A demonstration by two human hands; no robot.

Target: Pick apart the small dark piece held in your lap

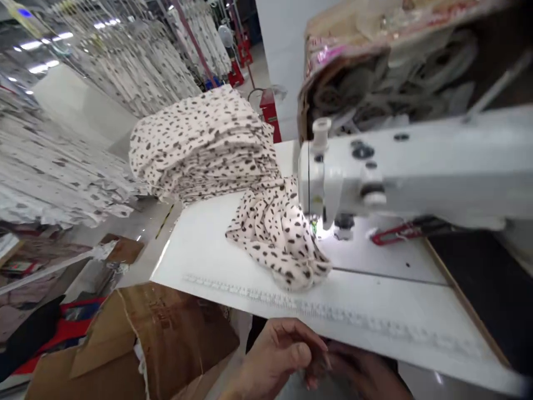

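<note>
A crumpled piece of cream cotton fabric with dark spots (pixel 278 239) lies on the white sewing table (pixel 375 311), its long axis running from the folded stack of the same spotted fabric (pixel 204 147) toward the near edge, beside the needle of the white sewing machine (pixel 400 172). The left hand (pixel 277 355) curls loosely below the table edge, thumb to fingers; whether it pinches anything I cannot tell. The right hand (pixel 362 372) is blurred, its grip unclear. The tape ruler (pixel 333 314) markings are unreadable.

Nothing here can be read as words or numbers. The measuring strip (pixel 333 314) along the front edge of the table (pixel 200 250) carries fine scale marks, but they are too blurred to make out any figures. The cardboard box (pixel 166 333) below the table shows a faint dark print, also illegible. The sewing machine (pixel 416 166) bears no lettering I can decipher.
</note>
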